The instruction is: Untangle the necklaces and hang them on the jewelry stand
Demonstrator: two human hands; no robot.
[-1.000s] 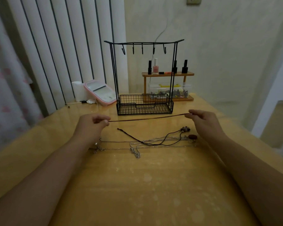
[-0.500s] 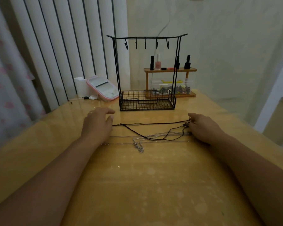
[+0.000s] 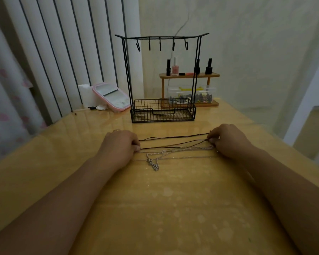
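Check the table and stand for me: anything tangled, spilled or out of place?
Yes. The silver chain lies bunched in a small heap between the hands, crossing the dark cord pinched by the left hand and right hand. The stand is upright, its hooks bare. Nothing looks spilled.

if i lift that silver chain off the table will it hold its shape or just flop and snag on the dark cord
Probably floppy: the silver chain lies in loose kinks on the table. It looks thin, so likely light. Snagging seems possible, since it runs close alongside the dark cord near the right hand; whether they cross there, I cannot tell.
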